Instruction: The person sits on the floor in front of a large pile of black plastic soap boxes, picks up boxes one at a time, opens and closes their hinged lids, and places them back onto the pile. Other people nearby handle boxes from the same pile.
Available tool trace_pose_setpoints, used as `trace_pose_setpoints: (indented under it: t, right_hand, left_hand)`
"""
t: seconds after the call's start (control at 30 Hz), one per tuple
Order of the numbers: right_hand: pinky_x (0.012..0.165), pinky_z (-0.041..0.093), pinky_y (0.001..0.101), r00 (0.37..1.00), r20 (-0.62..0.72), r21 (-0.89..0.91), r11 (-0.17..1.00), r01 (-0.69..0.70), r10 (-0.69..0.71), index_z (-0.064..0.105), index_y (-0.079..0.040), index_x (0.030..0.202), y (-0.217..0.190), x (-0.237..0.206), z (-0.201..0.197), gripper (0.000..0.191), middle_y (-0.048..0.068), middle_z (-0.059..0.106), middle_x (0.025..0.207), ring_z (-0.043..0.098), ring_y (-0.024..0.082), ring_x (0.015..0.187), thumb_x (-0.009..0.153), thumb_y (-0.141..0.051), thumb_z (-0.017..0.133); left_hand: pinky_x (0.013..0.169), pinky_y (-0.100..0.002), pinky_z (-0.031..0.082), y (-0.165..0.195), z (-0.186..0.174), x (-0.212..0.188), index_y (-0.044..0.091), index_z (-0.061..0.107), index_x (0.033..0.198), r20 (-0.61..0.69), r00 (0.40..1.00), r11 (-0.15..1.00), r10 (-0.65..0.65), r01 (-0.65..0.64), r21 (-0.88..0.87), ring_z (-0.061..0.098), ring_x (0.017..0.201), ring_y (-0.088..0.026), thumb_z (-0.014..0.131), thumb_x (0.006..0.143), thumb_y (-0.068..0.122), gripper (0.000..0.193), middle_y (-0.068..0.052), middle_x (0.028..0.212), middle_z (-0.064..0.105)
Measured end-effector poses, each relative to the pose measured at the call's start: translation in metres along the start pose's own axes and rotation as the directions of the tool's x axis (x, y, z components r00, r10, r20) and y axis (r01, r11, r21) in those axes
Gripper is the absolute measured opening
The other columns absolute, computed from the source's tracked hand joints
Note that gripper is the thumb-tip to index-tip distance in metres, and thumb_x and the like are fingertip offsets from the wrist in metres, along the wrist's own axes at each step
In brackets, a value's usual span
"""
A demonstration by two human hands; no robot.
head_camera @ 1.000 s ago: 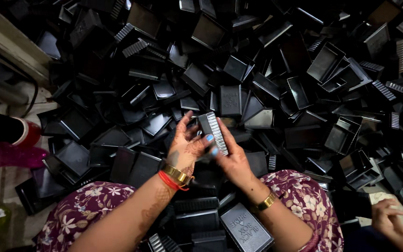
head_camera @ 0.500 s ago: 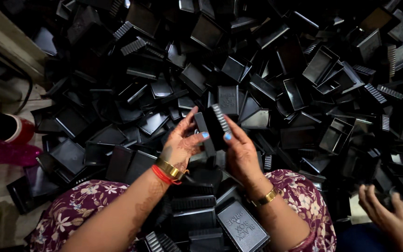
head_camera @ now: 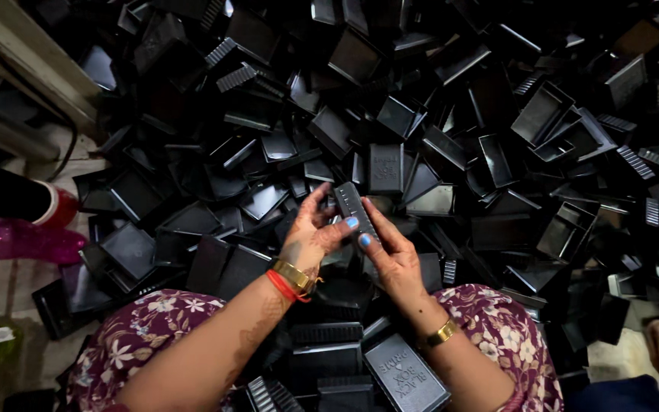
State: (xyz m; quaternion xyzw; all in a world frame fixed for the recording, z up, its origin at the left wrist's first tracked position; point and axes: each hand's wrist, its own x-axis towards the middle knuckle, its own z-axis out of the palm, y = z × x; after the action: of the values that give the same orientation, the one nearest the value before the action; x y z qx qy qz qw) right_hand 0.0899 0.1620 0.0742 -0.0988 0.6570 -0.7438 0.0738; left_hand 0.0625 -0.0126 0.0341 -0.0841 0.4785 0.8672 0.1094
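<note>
Hands unmoved; black plastic piece [head_camera: 355,210] pinched between left hand [head_camera: 310,236], right hand [head_camera: 387,252] grip.

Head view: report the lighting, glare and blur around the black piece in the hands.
Head view: light glints off the glossy black trays; the piece between left hand and right hand is sharp; corners fall dark.

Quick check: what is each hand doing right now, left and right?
Left hand: closed on the ribbed black plastic box part, thumb across it.
Right hand: closed on the same part from the other side.
</note>
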Motion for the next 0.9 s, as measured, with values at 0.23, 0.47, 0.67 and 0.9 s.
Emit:
trace_pose_setpoints:
  t: [0.23, 0.47, 0.67, 0.9]
  right_hand:
    - [0.116, 0.034, 0.0346, 0.972, 0.189, -0.277, 0.942, 0.188, -0.139, 0.03, -0.002, 0.157, -0.001, -0.002, 0.0, 0.086, 0.012, 0.045, 0.155, 0.042, 0.02, 0.143, 0.085, -0.011, 0.076]
    - [0.097, 0.051, 0.0319, 0.998, 0.066, -0.018, 1.0, 0.007, -0.006, 0.047, -0.002, 0.148, 0.013, -0.002, -0.001, 0.056, 0.01, 0.063, 0.129, 0.06, 0.016, 0.114, 0.097, -0.006, 0.07]
    - [0.075, 0.058, 0.0383, 0.957, 0.039, 0.46, 0.845, -0.272, 0.287, 0.058, -0.003, 0.134, 0.014, 0.011, -0.015, 0.046, 0.011, 0.071, 0.104, 0.068, 0.022, 0.086, 0.095, -0.026, 0.064]
    - [0.075, 0.057, 0.034, 0.87, -0.404, 0.484, 0.873, -0.057, 0.281, 0.065, -0.001, 0.121, 0.043, 0.036, -0.068, 0.033, 0.013, 0.075, 0.104, 0.071, 0.022, 0.091, 0.102, -0.029, 0.059]
  left_hand:
    - [0.077, -0.033, 0.06, -0.009, -0.001, -0.002, 0.017, 0.042, 0.15, 0.002, 1.0, 0.994, 0.01, -0.009, -0.108, 0.067, 0.103, -0.019, 0.086, 0.075, 0.026, 0.088, -0.006, 0.127, 0.059]
    - [0.091, -0.03, 0.053, 0.002, -0.029, 0.018, 0.009, 0.066, 0.127, 0.133, 0.908, 0.766, 0.398, -0.409, 0.496, 0.065, 0.102, -0.013, 0.068, 0.098, 0.05, 0.05, -0.003, 0.111, 0.068]
    - [0.077, -0.03, 0.054, 0.015, -0.014, 0.02, 0.006, 0.073, 0.1, -0.031, 0.958, 0.823, 0.285, -0.227, 0.521, 0.063, 0.082, -0.012, 0.069, 0.094, 0.052, 0.046, -0.004, 0.088, 0.073]
    - [0.088, -0.027, 0.053, 0.026, 0.012, -0.026, 0.015, 0.07, 0.129, 0.768, 0.631, 0.858, -0.112, -0.329, 0.395, 0.065, 0.098, -0.012, 0.063, 0.099, 0.042, 0.042, 0.0, 0.121, 0.07]
